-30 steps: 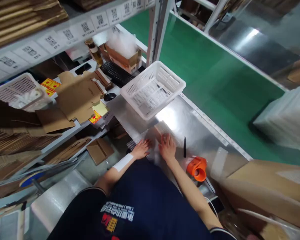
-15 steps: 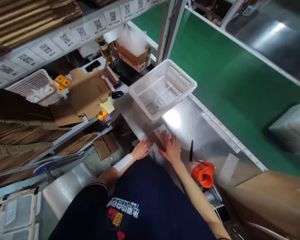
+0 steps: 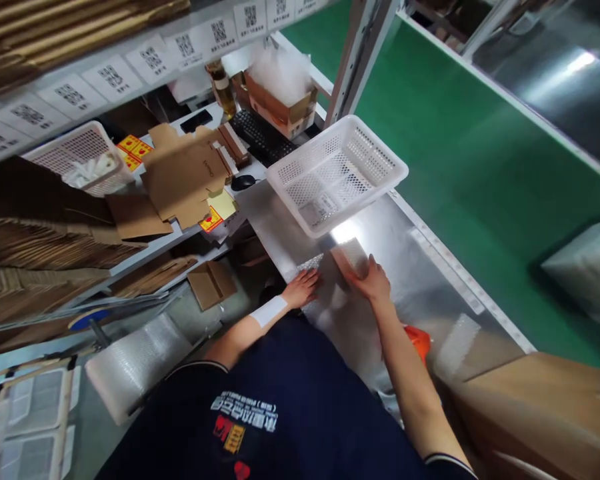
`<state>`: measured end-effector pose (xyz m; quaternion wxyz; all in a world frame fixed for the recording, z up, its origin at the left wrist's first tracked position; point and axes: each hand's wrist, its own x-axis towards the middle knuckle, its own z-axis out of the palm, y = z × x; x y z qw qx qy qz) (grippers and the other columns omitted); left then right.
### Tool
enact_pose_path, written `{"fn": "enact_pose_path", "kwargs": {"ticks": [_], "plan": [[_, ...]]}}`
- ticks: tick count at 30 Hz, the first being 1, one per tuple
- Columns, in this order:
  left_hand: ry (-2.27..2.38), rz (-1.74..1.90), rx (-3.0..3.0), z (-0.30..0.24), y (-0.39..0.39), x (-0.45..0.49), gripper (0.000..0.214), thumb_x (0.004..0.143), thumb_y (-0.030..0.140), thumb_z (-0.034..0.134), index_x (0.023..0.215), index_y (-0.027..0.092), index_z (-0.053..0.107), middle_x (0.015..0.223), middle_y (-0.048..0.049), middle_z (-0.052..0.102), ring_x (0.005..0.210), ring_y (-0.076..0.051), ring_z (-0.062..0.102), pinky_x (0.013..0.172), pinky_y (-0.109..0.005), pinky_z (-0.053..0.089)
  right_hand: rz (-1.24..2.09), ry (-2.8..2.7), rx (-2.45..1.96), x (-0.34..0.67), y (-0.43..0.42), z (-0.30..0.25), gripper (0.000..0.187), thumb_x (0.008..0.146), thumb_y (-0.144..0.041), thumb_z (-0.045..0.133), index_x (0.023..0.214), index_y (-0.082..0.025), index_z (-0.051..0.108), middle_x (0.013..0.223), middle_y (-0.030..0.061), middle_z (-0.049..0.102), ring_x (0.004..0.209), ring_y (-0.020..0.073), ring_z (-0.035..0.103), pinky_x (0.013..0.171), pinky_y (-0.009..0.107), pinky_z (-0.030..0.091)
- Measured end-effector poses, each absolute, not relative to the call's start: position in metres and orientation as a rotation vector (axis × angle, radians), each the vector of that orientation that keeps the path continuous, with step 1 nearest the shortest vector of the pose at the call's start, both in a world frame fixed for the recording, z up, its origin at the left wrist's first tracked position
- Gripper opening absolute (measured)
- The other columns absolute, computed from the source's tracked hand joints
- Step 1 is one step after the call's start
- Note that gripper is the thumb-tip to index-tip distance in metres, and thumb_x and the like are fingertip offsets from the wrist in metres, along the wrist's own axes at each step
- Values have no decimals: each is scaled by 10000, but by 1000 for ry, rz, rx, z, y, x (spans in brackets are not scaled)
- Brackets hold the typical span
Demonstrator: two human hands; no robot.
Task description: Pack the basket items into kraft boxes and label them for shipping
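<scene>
My right hand grips the near right side of a small box-shaped packet, which looks wrapped in clear plastic. It sits over the metal tabletop, slightly raised on one side; whether it still touches the surface I cannot tell. My left hand lies flat, fingers stretched out, on a sheet of bubble wrap at the table's left edge. A white perforated basket stands just beyond the packet. Behind my right forearm, an orange tape dispenser is mostly hidden.
Left of the metal table are a flattened cardboard box, a mouse and a keyboard. A bubble wrap roll is low on the left. A large carton borders the right. A shelf post rises behind the basket.
My right hand has gone from lying spread by the packet to gripping it, shifting it slightly forward and right. My left hand stays on the bubble wrap. My right arm now covers more of the dispenser.
</scene>
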<state>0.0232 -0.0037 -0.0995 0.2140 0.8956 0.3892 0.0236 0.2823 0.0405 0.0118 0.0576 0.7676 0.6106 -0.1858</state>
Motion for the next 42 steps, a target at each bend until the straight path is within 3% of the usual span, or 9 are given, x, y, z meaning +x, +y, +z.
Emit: {"fn": "enact_pose_path", "kwargs": {"ticks": [4,8,14,21,24,27,32,36,42], "plan": [[1113,90,2459,-97,-1,32,582,1039,381,579,1600,248,497,1696,-117,439,1617,-304,343,1345,-607,231,-289,1980,2262,268,33,6,903,958,-500,667,1644,-24,322,1386,299,617,1237,412,612,1011,520,505],[1165,97,2433,-93,-6,32,591,1036,367,578,1607,245,488,1709,-128,410,1618,-357,324,1324,-690,212,-43,2082,2318,251,15,-10,799,1007,-452,566,1639,-24,332,1526,340,511,1368,444,501,1128,684,374],[1158,76,2443,-87,-3,29,576,1014,370,600,1539,141,543,1661,-184,475,1596,-368,363,1318,-655,260,2,2189,2284,232,-13,-16,801,1006,-429,552,1639,9,332,1542,347,488,1389,458,463,1141,632,365],[1086,152,2385,-79,-21,-22,384,1030,287,553,1379,207,692,1478,-139,663,1419,-296,581,1217,-492,446,-275,2441,1994,213,-48,-12,495,997,-234,513,1481,-172,597,1386,199,633,1239,343,563,1066,478,443],[1118,203,2351,-76,-37,-43,413,1009,229,573,1409,247,674,1533,-115,627,1458,-294,549,1226,-497,433,-304,2280,2120,216,-41,-15,759,925,-350,675,1597,-107,418,1536,269,501,1377,414,481,1128,539,401],[1350,370,2085,-74,-46,-46,389,945,200,660,1328,245,710,1487,-123,653,1427,-307,573,1214,-508,447,-406,2070,2189,219,-29,-13,1051,864,-467,760,1661,-44,221,1523,322,495,1332,442,528,1101,542,429],[1775,447,890,-70,-37,-29,218,897,335,770,1021,157,741,1089,-124,773,981,-236,755,921,-391,606,-511,1996,2132,217,-22,3,1056,902,-548,737,1671,-50,211,1456,301,562,1260,419,596,1046,486,477],[1659,346,752,-66,-24,-19,280,877,310,781,680,141,678,680,-45,716,596,-152,685,636,-271,568,-642,1905,2176,216,-15,13,1062,922,-613,705,1672,-55,203,1459,282,575,1290,400,602,1030,447,494],[1680,393,731,-56,-13,-18,205,908,230,731,731,151,667,691,-6,701,677,-109,704,673,-195,566,-779,1883,2128,220,-1,19,983,896,-571,760,1633,-114,297,1482,249,568,1326,383,585,1023,406,491]]}}
